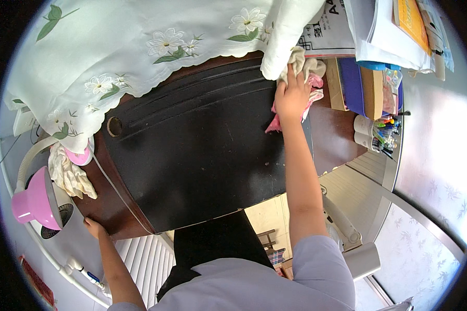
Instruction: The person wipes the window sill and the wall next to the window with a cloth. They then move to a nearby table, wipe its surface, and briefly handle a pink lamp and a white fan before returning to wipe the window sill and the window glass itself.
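Observation:
My right hand [294, 97] lies on a bunched cream cloth [314, 67] at the far right of a desk with a black top [202, 155]. A pink and white cloth [274, 123] sticks out beneath and beside that hand. Whether the fingers grip the cloth or only press on it is hard to tell. My left hand [94, 228] rests at the near left edge of the brown wooden desk surface [113, 210], close to a pink desk lamp [35, 202]. A white tablecloth with embroidered flowers [140, 46] hangs over the far side of the desk.
A crumpled cream cloth [70, 171] and a pink and white object [79, 155] sit at the left, with a thin cable [113, 184] running forward. At the right stand pen holders [364, 132], boxes [371, 93] and stacked papers [385, 35]. A round hole [114, 126] pierces the desktop.

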Demonstrator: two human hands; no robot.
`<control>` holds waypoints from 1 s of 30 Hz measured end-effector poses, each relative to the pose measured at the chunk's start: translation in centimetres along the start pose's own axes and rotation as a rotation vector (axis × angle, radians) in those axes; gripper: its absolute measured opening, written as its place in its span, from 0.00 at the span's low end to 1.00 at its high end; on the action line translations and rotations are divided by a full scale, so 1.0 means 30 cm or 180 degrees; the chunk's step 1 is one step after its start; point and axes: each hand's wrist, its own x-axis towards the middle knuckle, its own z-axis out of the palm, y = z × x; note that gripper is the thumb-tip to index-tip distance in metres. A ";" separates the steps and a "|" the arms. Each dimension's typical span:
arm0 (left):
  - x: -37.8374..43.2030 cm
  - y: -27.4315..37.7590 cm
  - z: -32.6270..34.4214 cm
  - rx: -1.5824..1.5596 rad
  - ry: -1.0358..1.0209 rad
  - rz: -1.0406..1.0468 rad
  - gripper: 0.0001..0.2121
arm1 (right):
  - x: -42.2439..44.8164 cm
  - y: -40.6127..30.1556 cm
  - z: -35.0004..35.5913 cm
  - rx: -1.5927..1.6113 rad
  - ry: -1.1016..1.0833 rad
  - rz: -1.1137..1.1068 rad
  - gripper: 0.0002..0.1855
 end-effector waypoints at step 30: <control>-0.067 0.105 -0.029 0.0397 -0.0052 0.0009 0.30 | -0.412 0.144 -0.158 -0.1121 -0.0014 0.1613 0.26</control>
